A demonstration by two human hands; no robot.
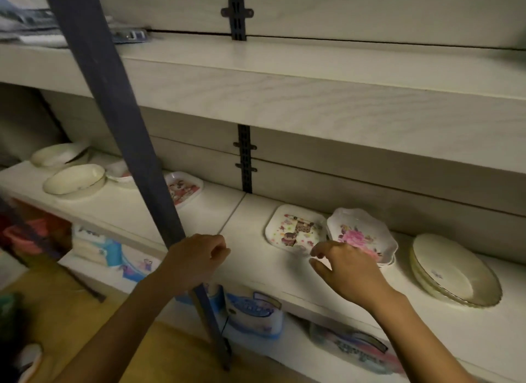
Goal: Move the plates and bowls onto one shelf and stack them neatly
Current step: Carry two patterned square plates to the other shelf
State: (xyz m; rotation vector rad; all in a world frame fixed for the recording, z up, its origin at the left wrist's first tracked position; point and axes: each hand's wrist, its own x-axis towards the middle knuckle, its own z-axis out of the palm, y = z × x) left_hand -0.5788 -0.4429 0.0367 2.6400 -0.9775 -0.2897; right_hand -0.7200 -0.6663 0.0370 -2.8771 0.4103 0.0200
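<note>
Hands at the plate shelf (pixel 247 211)
Left hand (pixel 196 257) curled shut, empty — right hand (pixel 345 264), fingers spread, over the flower plate (pixel 363 234), centre-right.

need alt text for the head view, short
A person's right hand, fingers spread, reaches for a square cartoon plate beside a floral dish and stacked cream plates on a white shelf; the left hand is curled nearby.
</note>
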